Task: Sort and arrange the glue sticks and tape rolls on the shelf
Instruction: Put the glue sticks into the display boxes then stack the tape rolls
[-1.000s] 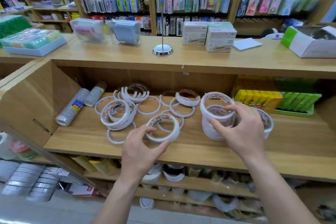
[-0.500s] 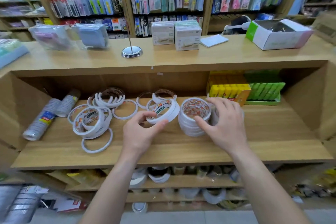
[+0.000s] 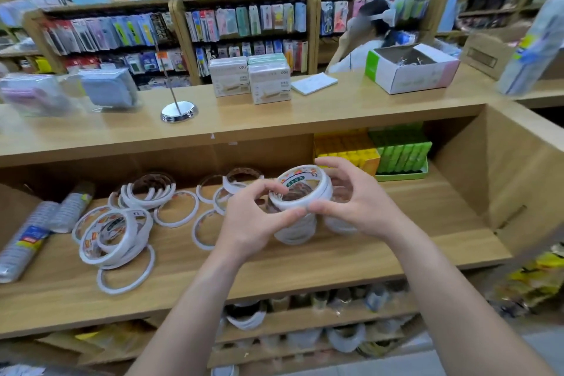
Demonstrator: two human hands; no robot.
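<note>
Gripping 1 white tape roll (image 3: pixel 300 189) with left hand (image 3: pixel 251 224) and right hand (image 3: pixel 358 207), fingers curled round its rim, tilted atop a stack (image 3: pixel 294 230) of like rolls mid-shelf (image 3: pixel 335 262). Green label band, writing too blurred to read. Left of it, loose rolls (image 3: pixel 116 232) scattered on light wood. Back right, yellow glue sticks (image 3: pixel 345 151) beside green glue sticks (image 3: pixel 399 154). Above, wooden bench (image 3: pixel 274 122) in a stationery shop.

White tape rolls (image 3: pixel 117 230); yellow glue sticks (image 3: pixel 346 149); green glue sticks (image 3: pixel 401 152); tan shelf (image 3: pixel 427 201).
</note>
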